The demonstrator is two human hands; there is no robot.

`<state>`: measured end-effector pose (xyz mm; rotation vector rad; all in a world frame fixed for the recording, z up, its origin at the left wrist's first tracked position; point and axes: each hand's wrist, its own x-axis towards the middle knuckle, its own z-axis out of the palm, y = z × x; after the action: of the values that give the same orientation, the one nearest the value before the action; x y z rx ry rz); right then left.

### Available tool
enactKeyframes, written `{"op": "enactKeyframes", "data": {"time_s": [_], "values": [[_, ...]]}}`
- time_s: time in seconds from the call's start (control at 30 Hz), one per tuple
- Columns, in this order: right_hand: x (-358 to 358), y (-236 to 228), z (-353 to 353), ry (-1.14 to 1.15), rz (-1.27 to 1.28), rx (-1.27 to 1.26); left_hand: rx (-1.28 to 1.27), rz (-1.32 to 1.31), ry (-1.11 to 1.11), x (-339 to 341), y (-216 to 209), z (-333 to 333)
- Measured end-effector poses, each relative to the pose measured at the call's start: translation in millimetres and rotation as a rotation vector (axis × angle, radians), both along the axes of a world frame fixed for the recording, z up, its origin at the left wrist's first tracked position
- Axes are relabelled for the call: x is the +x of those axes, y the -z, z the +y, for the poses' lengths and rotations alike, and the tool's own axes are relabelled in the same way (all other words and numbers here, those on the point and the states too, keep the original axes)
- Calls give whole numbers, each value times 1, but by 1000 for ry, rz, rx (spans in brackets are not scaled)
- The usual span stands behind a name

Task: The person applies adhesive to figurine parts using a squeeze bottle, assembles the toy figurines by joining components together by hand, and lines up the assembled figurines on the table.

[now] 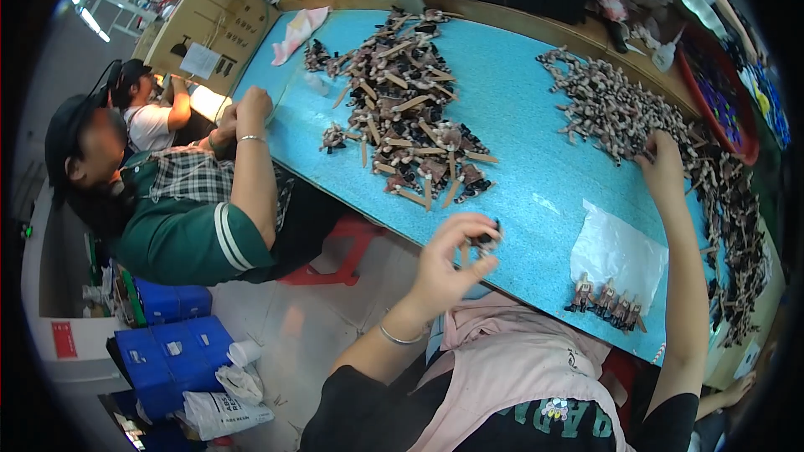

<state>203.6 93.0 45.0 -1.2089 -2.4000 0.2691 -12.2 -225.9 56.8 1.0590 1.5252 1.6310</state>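
Over the near edge of the table, my left hand (pixel 448 264) is closed round a small figurine (pixel 485 239) with a black part at its top; my fingers cover much of it. My right arm stretches out to a heap of small pale and dark figurine parts (pixel 599 105) at the far right. There my right hand (pixel 662 159) has its fingers bent together at the heap's near edge; what they pinch is hidden. Between my arms, a short row of brown and black figurines (pixel 605 305) sits along the near edge beside a clear plastic sheet (pixel 615 238).
A big pile of figurines with wooden sticks (pixel 398 109) covers the middle of the blue table (pixel 511 109). More dark parts (pixel 737 243) lie along the right edge. A red basin (pixel 720 100) stands at the back right. At my left sits a co-worker in a green sleeve (pixel 188 238).
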Motion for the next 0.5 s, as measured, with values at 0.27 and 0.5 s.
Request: {"op": "enactKeyframes", "data": {"time_s": [0.27, 0.5], "values": [[37, -9, -21, -4, 518, -583, 71, 23, -711, -113, 10, 0], [84, -19, -75, -49, 936, -1220, -217, 318, -812, -169, 69, -1]]}}
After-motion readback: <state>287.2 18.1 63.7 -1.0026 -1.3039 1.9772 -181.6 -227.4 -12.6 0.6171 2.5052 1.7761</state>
